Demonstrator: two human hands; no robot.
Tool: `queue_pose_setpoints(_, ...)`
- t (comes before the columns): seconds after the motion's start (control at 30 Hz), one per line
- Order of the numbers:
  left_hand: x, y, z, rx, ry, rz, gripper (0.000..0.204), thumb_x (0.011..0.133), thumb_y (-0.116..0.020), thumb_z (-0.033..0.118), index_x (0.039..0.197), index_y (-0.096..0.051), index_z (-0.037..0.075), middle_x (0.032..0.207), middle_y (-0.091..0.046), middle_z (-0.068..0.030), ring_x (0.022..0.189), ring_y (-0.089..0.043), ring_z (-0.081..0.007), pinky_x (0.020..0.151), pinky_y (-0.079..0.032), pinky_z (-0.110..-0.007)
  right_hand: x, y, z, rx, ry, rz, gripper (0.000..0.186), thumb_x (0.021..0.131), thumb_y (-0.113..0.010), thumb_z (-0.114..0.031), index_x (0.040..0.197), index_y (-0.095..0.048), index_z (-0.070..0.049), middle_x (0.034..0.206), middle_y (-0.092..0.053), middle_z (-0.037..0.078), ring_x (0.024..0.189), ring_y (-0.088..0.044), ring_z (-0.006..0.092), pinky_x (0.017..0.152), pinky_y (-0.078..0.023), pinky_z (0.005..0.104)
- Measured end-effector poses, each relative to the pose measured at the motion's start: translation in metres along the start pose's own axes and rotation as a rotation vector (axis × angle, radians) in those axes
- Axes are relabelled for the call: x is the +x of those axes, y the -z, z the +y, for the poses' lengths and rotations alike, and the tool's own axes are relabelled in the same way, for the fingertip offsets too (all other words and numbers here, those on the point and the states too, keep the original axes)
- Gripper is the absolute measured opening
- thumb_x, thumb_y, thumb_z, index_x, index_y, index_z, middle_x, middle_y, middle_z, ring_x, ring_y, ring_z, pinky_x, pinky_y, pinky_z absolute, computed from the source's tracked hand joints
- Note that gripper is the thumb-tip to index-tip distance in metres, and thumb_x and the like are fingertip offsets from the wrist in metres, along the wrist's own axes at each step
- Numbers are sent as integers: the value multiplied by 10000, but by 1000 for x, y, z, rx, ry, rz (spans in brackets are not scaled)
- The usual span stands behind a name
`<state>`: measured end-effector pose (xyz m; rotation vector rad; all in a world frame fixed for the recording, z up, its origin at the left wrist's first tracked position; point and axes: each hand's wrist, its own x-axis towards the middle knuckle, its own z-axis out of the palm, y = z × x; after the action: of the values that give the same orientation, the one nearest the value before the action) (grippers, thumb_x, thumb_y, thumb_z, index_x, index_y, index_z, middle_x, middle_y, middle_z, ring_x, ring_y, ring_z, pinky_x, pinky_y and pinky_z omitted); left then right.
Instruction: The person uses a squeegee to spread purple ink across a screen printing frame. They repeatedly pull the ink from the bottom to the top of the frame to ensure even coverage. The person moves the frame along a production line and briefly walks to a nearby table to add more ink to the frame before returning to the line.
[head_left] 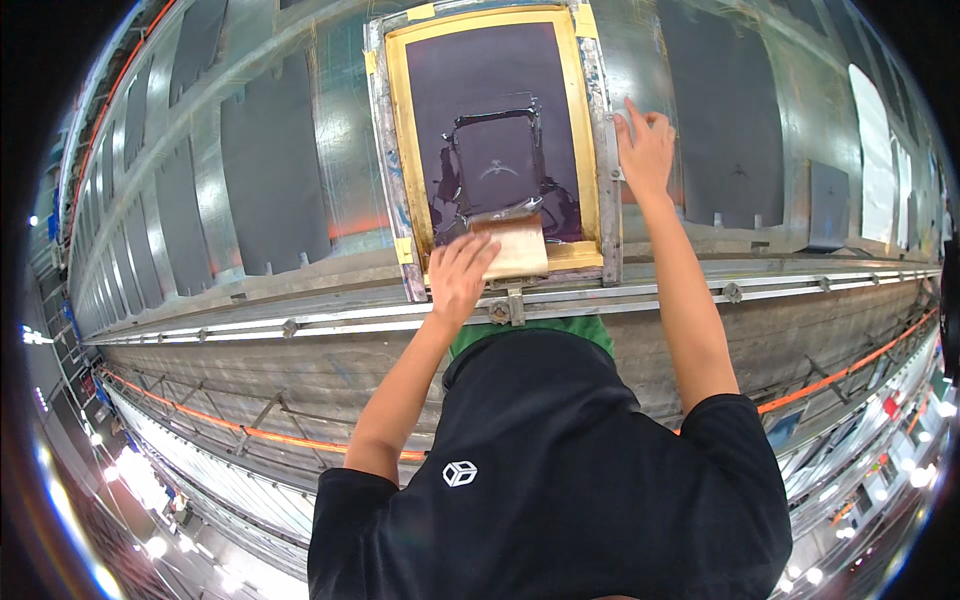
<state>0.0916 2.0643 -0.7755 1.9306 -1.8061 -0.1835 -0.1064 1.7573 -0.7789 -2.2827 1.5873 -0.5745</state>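
Note:
A screen-printing frame (388,150) with yellow tape round its dark mesh (480,65) lies on the long table before me. Dark, glossy ink (447,170) edges a rectangular area with a small pale emblem on the mesh. At the near end of the screen is a wooden squeegee (520,252), its far edge wet with ink. My left hand (460,272) is closed on the squeegee's left end, though its grip is partly hidden. Beside the frame's right rail, my right hand (646,150) has its fingers apart and holds nothing; its fingertips are close to the rail.
Dark flat panels (275,170) lie in a row along the table to the left. Another dark panel (722,120) is right of the frame, with a smaller dark piece (828,205) and white sheets (872,150) beyond. A metal rail (380,316) runs along the table's near edge.

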Motion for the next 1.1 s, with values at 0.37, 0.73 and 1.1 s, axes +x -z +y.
queue_pose_setpoints(0.37,160,-1,-70,-75,40,86,424,701,-753,-12,1086,-776,163,1147,-756,-23,1040,-697,-247,877,-550,-388,19,-3,-96,-144,613,-403,477,770,-811,-226,1222,-699,-126,1226,-672,16,1117,-590,250,926,-452,420)
queue_pose_setpoints(0.73,70,4,-24,-140,55,-3,482,623,-737,-82,1070,-766,95,1099,-755,-83,1037,-692,-270,898,-563,-390,-101,24,-79,57,478,-459,537,706,-794,-69,1232,-686,-86,1259,-654,55,1149,-570,280,971,-462,429)
queue_pose_setpoints(1.1,129,-6,-58,-91,69,-29,362,731,-758,16,1074,-777,129,1079,-760,-63,966,-687,-285,869,-557,-386,-35,-5,-77,212,504,-397,416,734,-783,-59,1143,-709,-45,1174,-708,107,1061,-609,338,965,-489,439)
